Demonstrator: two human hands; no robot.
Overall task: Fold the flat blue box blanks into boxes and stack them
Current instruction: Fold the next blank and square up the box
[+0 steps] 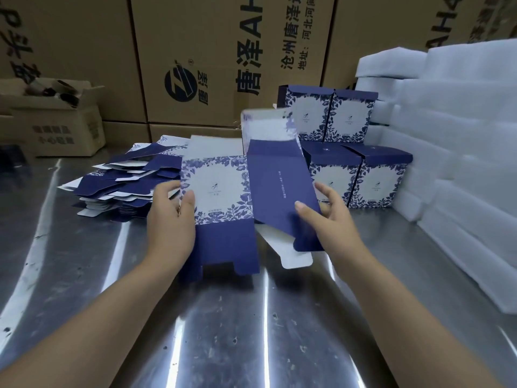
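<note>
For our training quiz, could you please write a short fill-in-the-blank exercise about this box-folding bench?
1. The left hand and right hand grip one half-opened box blank, printed white and ____.
2. The finished boxes number ____, stacked two upon two.
3. The pile of flat blanks lies on the person's ____ side.
4. The white foam sheets stand on the ____ side of the table.
Missing words: blue; four; left; right.
</note>
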